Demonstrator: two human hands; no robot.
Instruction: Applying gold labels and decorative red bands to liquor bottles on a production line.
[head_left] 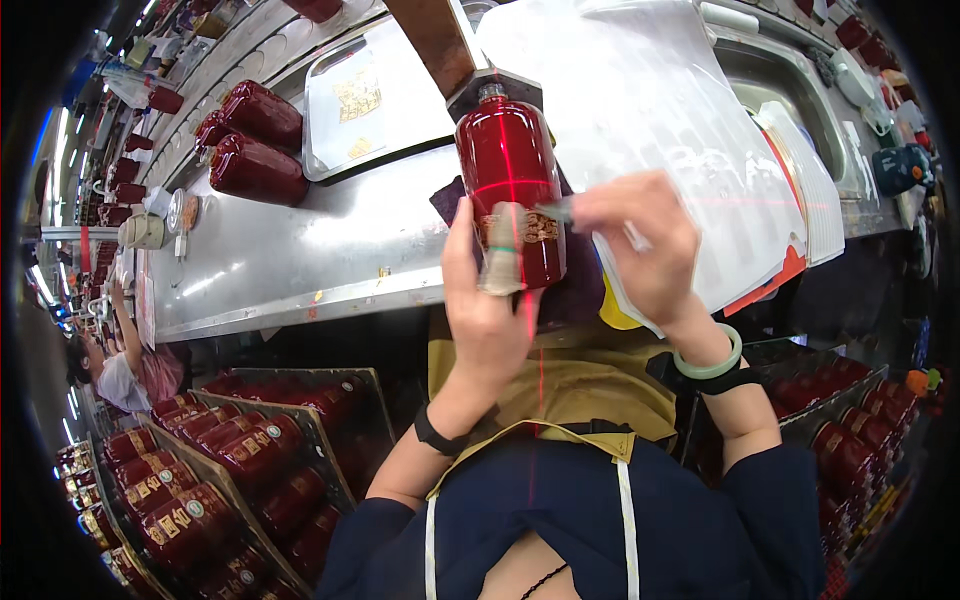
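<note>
A glossy dark red bottle (506,150) lies on a dark cloth (447,203) at the bench edge, its neck pointing away from me. My left hand (487,310) grips its near end. A beige cloth cover with a green band (503,250) wraps one finger of that hand, pressed against the bottle. Gold decoration (542,229) shows beside that finger. Red light lines cross on the glass. Close by on the right, my right hand (645,235) is blurred, its fingers pinched together at the decoration. A small greyish thing shows at its fingertips, too smeared to name.
A white tray (318,130) with gold decals stands at the back left, beside several red bottles (258,170). White sheets (640,110) spread across the right, before a metal sink (785,80). Crates of bottles (190,510) flank me below. Another person (125,375) sits far left.
</note>
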